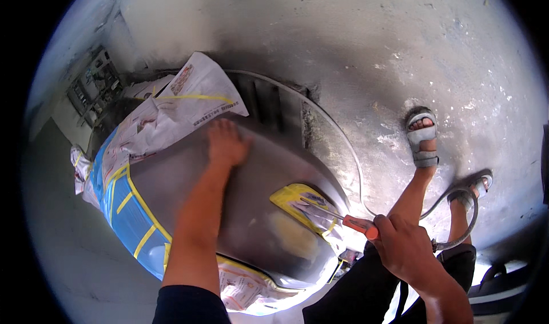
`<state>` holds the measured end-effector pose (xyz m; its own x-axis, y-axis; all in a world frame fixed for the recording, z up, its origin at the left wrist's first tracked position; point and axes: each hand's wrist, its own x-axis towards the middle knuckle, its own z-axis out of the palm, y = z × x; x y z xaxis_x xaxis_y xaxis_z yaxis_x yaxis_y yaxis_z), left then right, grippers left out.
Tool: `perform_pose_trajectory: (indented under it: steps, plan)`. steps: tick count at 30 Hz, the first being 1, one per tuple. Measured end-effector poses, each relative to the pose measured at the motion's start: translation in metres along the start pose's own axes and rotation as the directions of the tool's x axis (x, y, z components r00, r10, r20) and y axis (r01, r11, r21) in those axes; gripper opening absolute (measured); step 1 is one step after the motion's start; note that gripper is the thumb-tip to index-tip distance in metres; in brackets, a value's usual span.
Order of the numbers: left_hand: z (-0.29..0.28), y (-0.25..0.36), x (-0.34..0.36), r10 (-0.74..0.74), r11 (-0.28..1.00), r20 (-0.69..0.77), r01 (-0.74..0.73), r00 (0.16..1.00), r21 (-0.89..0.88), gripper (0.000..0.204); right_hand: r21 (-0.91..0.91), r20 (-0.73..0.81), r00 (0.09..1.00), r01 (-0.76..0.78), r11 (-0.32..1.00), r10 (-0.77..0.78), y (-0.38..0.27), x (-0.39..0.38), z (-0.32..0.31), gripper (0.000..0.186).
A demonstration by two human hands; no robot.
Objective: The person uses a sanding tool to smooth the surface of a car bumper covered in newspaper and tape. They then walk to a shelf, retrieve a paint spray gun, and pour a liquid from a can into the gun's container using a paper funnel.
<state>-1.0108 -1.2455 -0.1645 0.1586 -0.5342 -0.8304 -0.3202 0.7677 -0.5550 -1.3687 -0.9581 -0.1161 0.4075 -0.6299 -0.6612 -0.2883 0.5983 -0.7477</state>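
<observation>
My left hand (227, 144) lies with fingers apart on the upper part of a dull grey car body panel (189, 192). Yellow tape, printed paper (154, 127) and blue film (123, 221) border the panel. My right hand (403, 244) grips an air blow gun (360, 225) with an orange body and a long thin metal nozzle, joined to a hose. The nozzle reaches over a taped, paper-covered patch (303, 204) on the panel's right part. A pale yellowish patch (294, 238) shows on the grey surface beside it.
The hose (349, 147) curves across the grey, stained floor (469, 84) and round by my sandalled feet (421, 135). A dark slatted recess (269, 101) lies behind the panel. Cluttered shelving (91, 87) stands at the upper left, and dark striped objects (497, 295) lie at the lower right.
</observation>
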Motion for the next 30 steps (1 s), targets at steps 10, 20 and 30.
perform_pose_trajectory:
  steps: [10, 20, 30]
  plan:
    - [-0.024, -0.019, -0.03, 0.183, 0.968, 0.069, -0.167, 0.981, -0.187, 0.078, -0.009, 0.021, 0.995, -0.096, 0.995, 0.096, 0.019, -0.01, -0.014, 0.03]
    - [-0.005, 0.061, -0.065, 0.424, 0.898, 0.134, -0.396, 0.896, -0.194, 0.071, -0.001, 0.022, 0.997, -0.076, 0.997, 0.076, 0.022, 0.013, -0.001, 0.026]
    - [0.018, -0.02, 0.118, 0.14, 0.985, 0.279, -0.162, 0.95, 0.056, 0.05, -0.026, -0.024, 0.999, -0.033, 0.999, 0.033, 0.043, 0.021, 0.011, 0.025]
